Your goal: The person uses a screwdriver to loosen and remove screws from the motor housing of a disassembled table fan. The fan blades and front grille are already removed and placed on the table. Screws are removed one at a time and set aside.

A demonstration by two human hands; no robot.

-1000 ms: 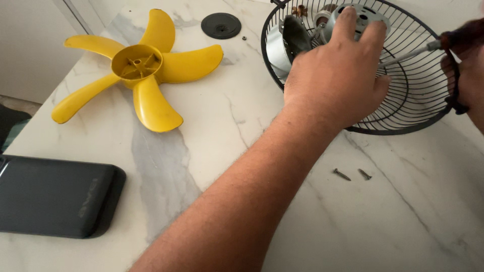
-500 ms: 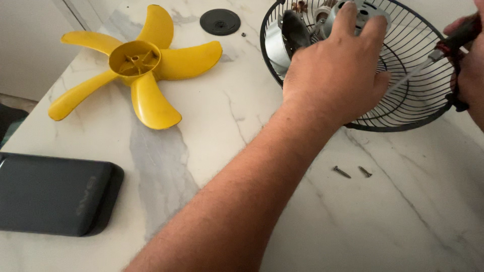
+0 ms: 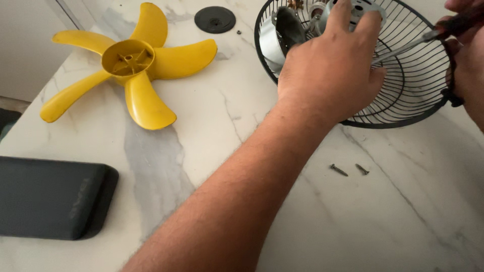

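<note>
A black wire fan guard (image 3: 418,95) lies on the marble table at the upper right, with the silver fan motor (image 3: 282,30) inside it. My left hand (image 3: 327,65) reaches across and grips the motor through the guard, fingers over its metal top. My right hand (image 3: 466,55) is at the right edge, closed on a screwdriver (image 3: 408,46) with a dark red handle whose shaft points left into the guard toward the motor. The tip is hidden behind my left hand.
A yellow fan blade (image 3: 132,65) lies at the upper left. A round black cap (image 3: 215,19) sits above it, with a tiny nut beside. Two loose screws (image 3: 349,169) lie below the guard. A dark flat case (image 3: 50,196) rests at the left edge.
The view has shifted slightly. My right hand with the screwdriver has risen a little toward the top right corner. My left hand stays on the motor.
</note>
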